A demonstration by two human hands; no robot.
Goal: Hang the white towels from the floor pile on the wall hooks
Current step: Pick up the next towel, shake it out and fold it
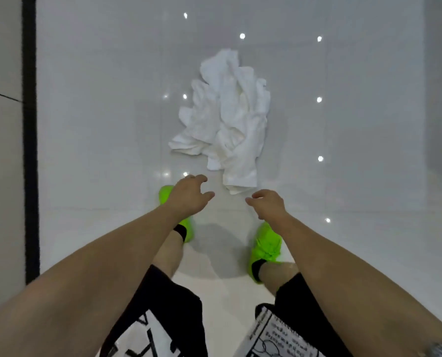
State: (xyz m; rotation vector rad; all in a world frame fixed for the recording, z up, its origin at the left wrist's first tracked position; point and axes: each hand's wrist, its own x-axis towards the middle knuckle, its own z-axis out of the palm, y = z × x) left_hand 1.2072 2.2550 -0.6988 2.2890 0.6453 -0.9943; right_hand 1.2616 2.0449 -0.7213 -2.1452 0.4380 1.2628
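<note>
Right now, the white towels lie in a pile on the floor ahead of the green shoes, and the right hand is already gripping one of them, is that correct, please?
Not quite: the right hand grips nothing; its fingers hang loosely curled, short of the pile of white towels. The head view shows this. The pile does lie on the floor ahead of the green shoes.
</note>
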